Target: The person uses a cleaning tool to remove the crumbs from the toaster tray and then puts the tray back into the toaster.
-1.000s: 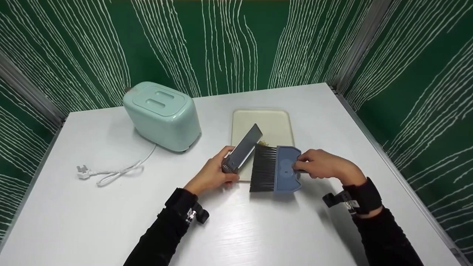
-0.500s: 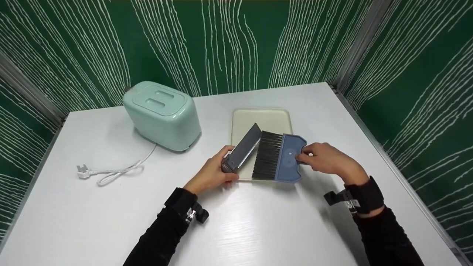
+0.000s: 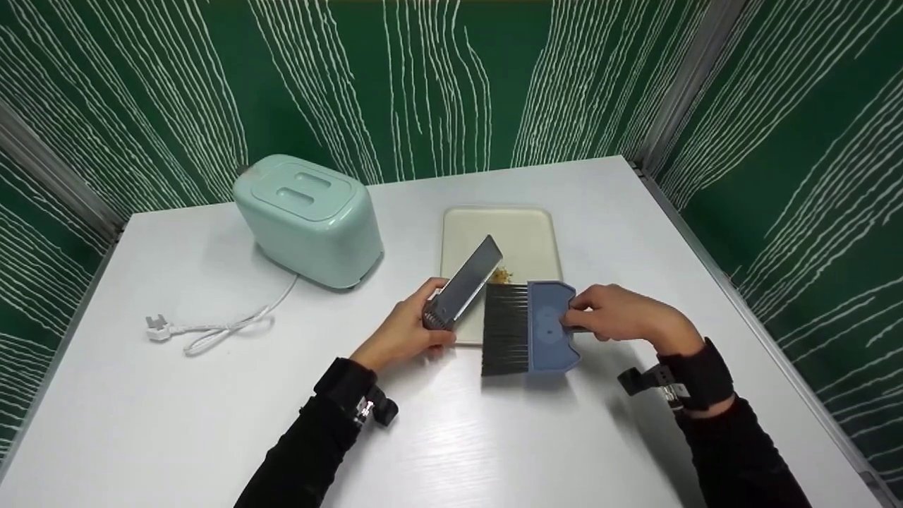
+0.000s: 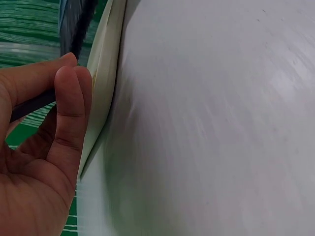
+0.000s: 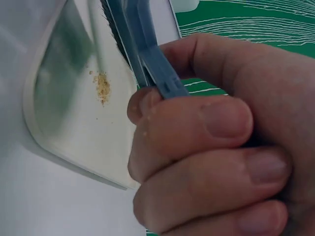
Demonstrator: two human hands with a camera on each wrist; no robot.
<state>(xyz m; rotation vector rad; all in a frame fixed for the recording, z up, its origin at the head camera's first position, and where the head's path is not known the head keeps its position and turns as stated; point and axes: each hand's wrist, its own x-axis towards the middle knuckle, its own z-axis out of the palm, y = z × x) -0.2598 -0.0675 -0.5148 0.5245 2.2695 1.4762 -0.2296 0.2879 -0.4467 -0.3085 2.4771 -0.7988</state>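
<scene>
My left hand (image 3: 405,328) holds a small grey dustpan (image 3: 471,282), tilted over the left part of a cream tray (image 3: 497,226). In the left wrist view, its dark edge (image 4: 33,105) runs between thumb and fingers. My right hand (image 3: 621,314) grips a blue brush (image 3: 552,328) with black bristles by its short handle. Those bristles point left, over the tray's near edge and close to the dustpan. Yellow-brown crumbs (image 3: 501,275) lie on the tray just beyond the brush. The right wrist view shows the crumb pile (image 5: 102,88) beside curled fingers (image 5: 197,123).
A mint-green toaster (image 3: 307,219) with its lid on stands at the back left of the white table (image 3: 451,437). Its white cord and plug (image 3: 159,328) lie on the tabletop to the left. Green walls (image 3: 458,85) enclose the back and sides.
The brush moved away over the tray, covering the crumbs, then came back toward me. The crumbs show more plainly now. My left hand and the dustpan have stayed almost still.
</scene>
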